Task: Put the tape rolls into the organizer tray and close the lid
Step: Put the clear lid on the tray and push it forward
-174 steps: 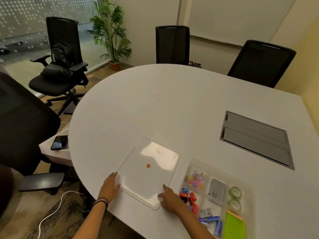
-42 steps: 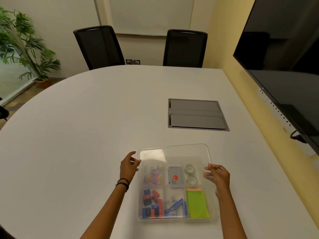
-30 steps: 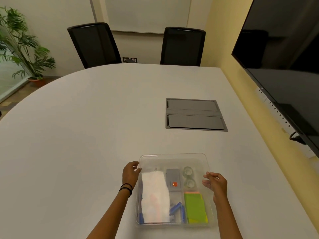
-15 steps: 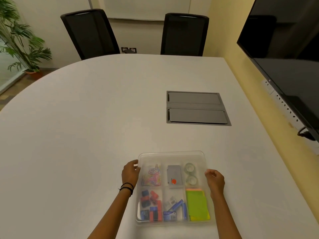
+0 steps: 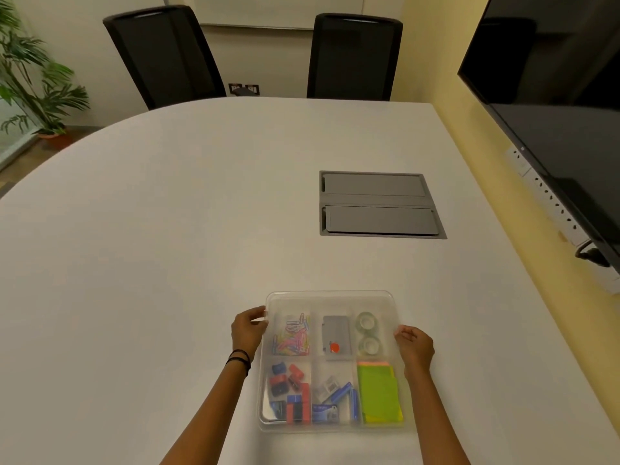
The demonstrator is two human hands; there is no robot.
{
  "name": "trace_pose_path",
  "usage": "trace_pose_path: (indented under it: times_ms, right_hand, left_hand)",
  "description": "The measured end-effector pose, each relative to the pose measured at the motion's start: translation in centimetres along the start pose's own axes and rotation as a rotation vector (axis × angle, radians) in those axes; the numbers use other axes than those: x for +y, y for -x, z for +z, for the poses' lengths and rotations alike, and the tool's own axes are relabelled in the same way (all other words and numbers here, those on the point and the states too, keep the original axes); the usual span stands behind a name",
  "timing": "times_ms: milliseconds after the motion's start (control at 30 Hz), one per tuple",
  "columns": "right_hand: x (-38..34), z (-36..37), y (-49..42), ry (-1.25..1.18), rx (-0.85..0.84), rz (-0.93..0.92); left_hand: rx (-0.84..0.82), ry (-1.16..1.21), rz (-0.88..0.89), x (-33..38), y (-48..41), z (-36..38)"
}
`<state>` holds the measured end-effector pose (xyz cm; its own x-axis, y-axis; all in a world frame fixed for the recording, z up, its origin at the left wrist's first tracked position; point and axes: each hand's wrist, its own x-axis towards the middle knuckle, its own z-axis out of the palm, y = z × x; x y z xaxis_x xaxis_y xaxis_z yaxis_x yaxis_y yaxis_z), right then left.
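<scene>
The clear organizer tray (image 5: 330,428) sits at the near edge of the white table. Its clear lid (image 5: 332,297) with a red dot lies flat over it. Two clear tape rolls (image 5: 366,332) lie in the tray's far right compartment, visible through the lid. My left hand (image 5: 247,330) holds the lid's left edge near the far corner. My right hand (image 5: 414,347) holds the lid's right edge. Paper clips, a grey box, binder clips, staple boxes and green sticky notes fill the other compartments.
A grey cable hatch (image 5: 379,204) is set into the table beyond the tray. Two black chairs (image 5: 352,55) stand at the far edge. A dark screen (image 5: 553,105) hangs on the right wall. A plant (image 5: 30,82) stands at far left.
The lid has gone from lying on the table to my left, to tilted above the tray, to flat on the tray. Both hands stay at its sides.
</scene>
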<state>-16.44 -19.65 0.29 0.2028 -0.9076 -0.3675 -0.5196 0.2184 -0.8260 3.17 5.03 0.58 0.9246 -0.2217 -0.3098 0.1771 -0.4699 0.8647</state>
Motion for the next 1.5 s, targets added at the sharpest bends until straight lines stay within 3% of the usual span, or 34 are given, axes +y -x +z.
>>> trace_pose_path:
  times_ms: [1033, 1500]
  right_hand:
    - [-0.6, -0.3, -1.3, 0.079, -0.028, -0.021]
    - [-3.3, 2.7, -4.8, 0.192, -0.212, -0.085]
  left_hand:
    - [-0.116, -0.097, -0.085, 0.3, -2.2, 0.2]
    - [-0.040, -0.067, -0.109, 0.7, -5.2, 1.8]
